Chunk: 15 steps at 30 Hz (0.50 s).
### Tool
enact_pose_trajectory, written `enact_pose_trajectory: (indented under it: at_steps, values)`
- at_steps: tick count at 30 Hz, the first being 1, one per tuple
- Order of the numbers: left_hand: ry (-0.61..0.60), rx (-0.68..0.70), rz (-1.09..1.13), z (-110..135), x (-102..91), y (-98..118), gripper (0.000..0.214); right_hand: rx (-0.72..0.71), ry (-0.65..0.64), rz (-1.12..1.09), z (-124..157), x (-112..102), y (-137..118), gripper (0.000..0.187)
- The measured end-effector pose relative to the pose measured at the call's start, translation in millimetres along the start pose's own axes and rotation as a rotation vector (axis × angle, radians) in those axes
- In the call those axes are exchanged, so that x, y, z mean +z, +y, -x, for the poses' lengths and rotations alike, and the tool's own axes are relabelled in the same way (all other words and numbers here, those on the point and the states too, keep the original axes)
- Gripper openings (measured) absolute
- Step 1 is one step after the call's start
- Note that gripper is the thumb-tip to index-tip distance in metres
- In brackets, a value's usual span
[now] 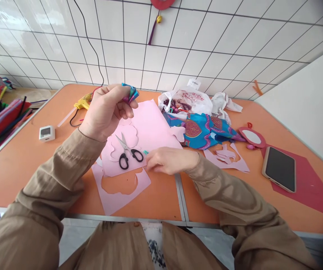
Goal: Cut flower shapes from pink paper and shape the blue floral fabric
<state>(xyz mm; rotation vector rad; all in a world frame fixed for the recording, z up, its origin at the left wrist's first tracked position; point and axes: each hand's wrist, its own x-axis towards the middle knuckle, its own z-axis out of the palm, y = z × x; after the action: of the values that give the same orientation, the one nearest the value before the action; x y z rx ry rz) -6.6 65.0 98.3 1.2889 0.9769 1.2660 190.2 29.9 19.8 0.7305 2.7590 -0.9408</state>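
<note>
Raised above the table, my left hand point(106, 108) is closed in a pinch on a small folded piece of blue, green and purple fabric point(131, 93). My right hand point(167, 160) is low over the edge of a pink sheet point(153, 131), its fingers loosely bent downward and holding nothing that I can see. Just beyond its fingertips is a tiny teal scrap point(146, 152). Black-handled scissors point(127, 150) lie with blades parted on a pink wavy-edged cutout point(122, 138), left of that hand. A pink offcut point(116, 198) with a curved hole sits nearer to me.
Patterned blue fabric point(201, 129) lies before a plastic bag point(189, 101) of trimmings. Rightward are pink scraps point(226, 155), a red-rimmed oval piece point(252, 137) and a phone point(280, 168) on red sheet. Leftward are a yellow glue gun point(83, 102), a small white device point(47, 133) and pipe cleaners point(5, 120).
</note>
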Motion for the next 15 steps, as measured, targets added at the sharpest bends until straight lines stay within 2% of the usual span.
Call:
enact_pose_trajectory:
  at_steps: [1, 3, 5, 6, 7, 8, 10, 12, 15]
  values:
    - [-0.006, 0.011, 0.01, 0, -0.9, 1, 0.024, 0.059, -0.053, 0.011, 2, 0, 1, 0.029]
    - [-0.024, 0.047, 0.039, 0, -2.7, 2, 0.026, 0.272, -0.128, 0.077, 11, -5, 2, 0.023]
    - [-0.019, 0.063, 0.049, -1, -4.2, 3, 0.026, 0.482, -0.111, 0.175, 20, -10, 0, 0.018]
    - [-0.004, 0.061, 0.045, -1, -4.7, 3, 0.026, 0.498, -0.066, 0.197, 22, -12, -2, 0.018]
    - [0.017, 0.05, 0.038, -2, -5.2, 3, 0.024, 0.441, -0.009, 0.196, 21, -12, -5, 0.019]
    - [0.034, 0.034, 0.031, -3, -5.6, 3, 0.023, 0.319, 0.046, 0.169, 19, -10, -9, 0.022]
    - [0.055, 0.017, 0.035, -4, -6.5, 3, 0.02, -0.015, 0.11, 0.085, 8, -1, -18, 0.032]
    - [0.047, 0.023, 0.049, -5, -7.6, 3, 0.019, -0.246, 0.049, 0.069, -5, 12, -26, 0.037]
    - [0.036, 0.037, 0.055, -5, -8.5, 2, 0.02, -0.254, -0.04, 0.187, -13, 27, -30, 0.031]
